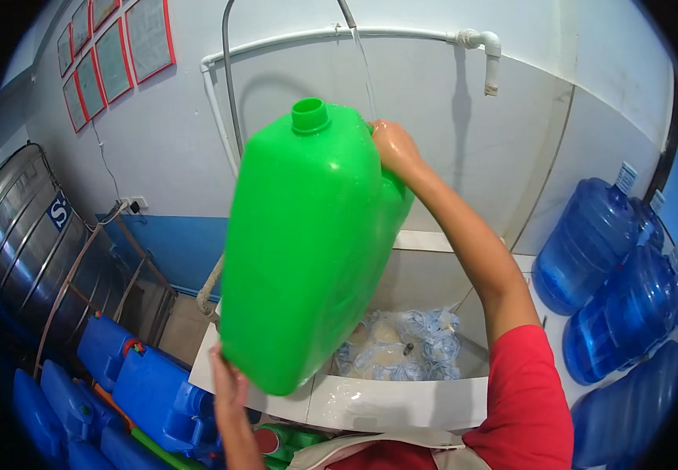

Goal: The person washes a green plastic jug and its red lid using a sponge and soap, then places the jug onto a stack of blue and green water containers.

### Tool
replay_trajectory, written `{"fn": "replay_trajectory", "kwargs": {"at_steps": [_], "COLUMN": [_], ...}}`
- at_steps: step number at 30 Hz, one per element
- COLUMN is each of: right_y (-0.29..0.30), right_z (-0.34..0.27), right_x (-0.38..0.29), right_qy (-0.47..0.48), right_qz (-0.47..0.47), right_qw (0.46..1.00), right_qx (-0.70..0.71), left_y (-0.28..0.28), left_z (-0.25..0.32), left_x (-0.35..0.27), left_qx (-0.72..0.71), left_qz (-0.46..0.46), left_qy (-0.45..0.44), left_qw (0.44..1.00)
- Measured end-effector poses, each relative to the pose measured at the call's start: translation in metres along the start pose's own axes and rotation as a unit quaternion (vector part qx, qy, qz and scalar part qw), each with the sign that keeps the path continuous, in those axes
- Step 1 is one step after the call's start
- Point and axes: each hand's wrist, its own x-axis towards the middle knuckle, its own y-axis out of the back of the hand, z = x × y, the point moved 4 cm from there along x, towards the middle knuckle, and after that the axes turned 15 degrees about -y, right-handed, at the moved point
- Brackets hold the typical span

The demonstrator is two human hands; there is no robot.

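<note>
A large green plastic jerrycan (303, 235) is lifted in front of me, its uncapped neck (309, 116) at the top. It bears wet drops. My right hand (394, 145) grips its handle, which shows only in part behind the fingers. Under its lower left corner, my left hand (230, 379) supports the jerrycan with the palm against it. Water (365, 73) runs from a grey spout (347, 13) down behind the jerrycan near my right hand; where it lands is hidden. Below lies a white tiled basin (397, 399) holding pale-blue wrapped pieces (415, 346) whose kind I cannot tell.
Several blue water bottles (588, 247) stand on the white ledge at right. Blue jerrycans (154, 393) crowd the lower left, near a steel tank (27, 235). A white pipe (397, 35) runs along the wall. Another green container (292, 440) sits below the basin's front edge.
</note>
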Motion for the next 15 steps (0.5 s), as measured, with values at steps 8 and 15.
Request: {"fn": "replay_trajectory", "kwargs": {"at_steps": [8,15], "right_y": [-0.043,-0.02], "right_z": [0.023,0.018], "right_x": [-0.007,0.005], "right_qy": [-0.03,0.0], "right_qz": [-0.099,-0.015], "right_qw": [0.987,0.997], "right_qx": [-0.121,-0.078], "left_y": [0.0,0.02], "left_z": [0.012,-0.065], "left_x": [-0.033,-0.003], "left_qx": [0.014,-0.084], "left_qz": [0.045,0.026], "left_qy": [0.092,0.091], "left_qw": [0.995,0.992]}}
